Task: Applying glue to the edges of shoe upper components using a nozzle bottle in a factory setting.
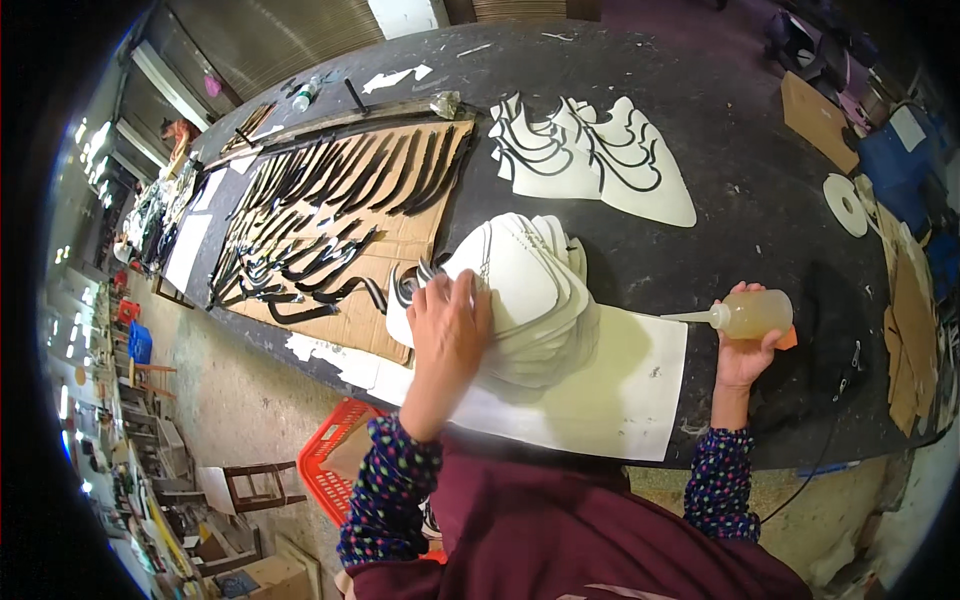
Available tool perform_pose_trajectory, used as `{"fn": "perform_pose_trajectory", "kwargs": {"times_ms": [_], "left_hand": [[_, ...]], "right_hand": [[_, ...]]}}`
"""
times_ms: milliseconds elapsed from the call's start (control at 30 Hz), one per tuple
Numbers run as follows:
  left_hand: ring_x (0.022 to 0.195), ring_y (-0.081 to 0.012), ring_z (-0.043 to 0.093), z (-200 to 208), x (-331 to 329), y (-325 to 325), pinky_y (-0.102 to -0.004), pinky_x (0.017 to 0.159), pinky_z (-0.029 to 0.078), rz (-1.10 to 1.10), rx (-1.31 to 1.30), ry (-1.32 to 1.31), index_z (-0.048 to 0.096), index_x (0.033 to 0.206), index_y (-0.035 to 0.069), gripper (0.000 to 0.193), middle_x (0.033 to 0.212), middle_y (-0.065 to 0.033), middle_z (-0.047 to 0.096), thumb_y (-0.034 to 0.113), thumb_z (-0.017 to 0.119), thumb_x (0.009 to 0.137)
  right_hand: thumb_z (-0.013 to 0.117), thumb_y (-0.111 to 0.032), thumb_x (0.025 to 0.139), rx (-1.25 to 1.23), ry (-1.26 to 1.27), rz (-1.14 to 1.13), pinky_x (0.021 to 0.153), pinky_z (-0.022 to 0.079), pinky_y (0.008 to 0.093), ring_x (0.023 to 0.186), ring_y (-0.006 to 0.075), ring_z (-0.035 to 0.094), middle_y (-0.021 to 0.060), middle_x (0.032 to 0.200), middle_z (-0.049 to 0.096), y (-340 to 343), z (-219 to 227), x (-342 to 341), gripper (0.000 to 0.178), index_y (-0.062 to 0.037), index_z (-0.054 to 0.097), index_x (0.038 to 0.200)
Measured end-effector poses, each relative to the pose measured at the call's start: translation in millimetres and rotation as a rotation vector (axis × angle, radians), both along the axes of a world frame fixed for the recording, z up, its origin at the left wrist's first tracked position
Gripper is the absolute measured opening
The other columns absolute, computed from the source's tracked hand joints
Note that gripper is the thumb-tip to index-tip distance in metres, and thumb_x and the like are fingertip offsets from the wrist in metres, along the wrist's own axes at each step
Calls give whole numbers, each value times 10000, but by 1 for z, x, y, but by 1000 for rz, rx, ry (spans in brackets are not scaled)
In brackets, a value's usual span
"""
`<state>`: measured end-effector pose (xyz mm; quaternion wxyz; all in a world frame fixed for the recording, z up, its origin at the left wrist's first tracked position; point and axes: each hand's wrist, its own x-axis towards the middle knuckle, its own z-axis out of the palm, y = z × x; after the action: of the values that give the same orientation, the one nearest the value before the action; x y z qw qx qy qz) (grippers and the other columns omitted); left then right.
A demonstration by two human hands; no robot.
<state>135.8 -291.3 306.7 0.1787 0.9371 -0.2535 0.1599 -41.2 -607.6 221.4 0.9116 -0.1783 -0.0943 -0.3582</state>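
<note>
My right hand (742, 350) is wrapped round a clear squeeze bottle (757, 314) of yellowish liquid, tipped on its side with its thin nozzle pointing left. Over the left edge of a stack of white shaped sheets (515, 285), my left hand (450, 325) is closed, fingers bent and pressed down. Short black curved strips (404, 284) show beside its fingertips; whether the fingers grip one is hidden. The stack lies fanned out on a large white sheet (630, 400). The nozzle tip is apart from the stack, near this sheet's right edge.
Left of the stack, a cardboard sheet (425, 235) carries rows of black strips (345, 180). White pieces with black strips on them (640, 185) lie at the far side of the dark table (700, 90). A white roll (846, 205) sits right; a red basket (325, 445) stands below the table edge.
</note>
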Motion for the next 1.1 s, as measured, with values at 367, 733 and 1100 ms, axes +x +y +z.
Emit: {"fn": "perform_pose_trajectory", "kwargs": {"times_ms": [367, 733, 1100], "left_hand": [[921, -290, 509, -10, -13, 11, -373, 824, 395, -188, -107, -141, 546, 1055, 39, 287, 1043, -137, 558, 91, 584, 776], [1029, -274, 506, -6, 3, 41, -347, 881, 392, -153, -514, 256, 547, 1094, 10, 362, 1096, -150, 556, 233, 594, 813], [971, -260, 546, -33, 53, 83, -303, 831, 409, 207, -971, 902, 399, 1202, -129, 684, 1084, -271, 533, 321, 665, 762]], "right_hand": [[714, -217, 718, -87, 50, 61, 1018, 233, 549, 1251, 283, 305, 87, 1288, 390, 12, 0, 8, 689, -50, 346, 1275], [707, -227, 723, 0, -5, 13, 1051, 193, 512, 1280, 274, 261, 85, 1312, 380, 5, -6, 1, 720, -26, 317, 1294], [716, -209, 712, 2, 6, 39, 1045, 193, 529, 1271, 277, 277, 96, 1301, 383, 8, -2, 1, 715, -30, 323, 1282]]}}
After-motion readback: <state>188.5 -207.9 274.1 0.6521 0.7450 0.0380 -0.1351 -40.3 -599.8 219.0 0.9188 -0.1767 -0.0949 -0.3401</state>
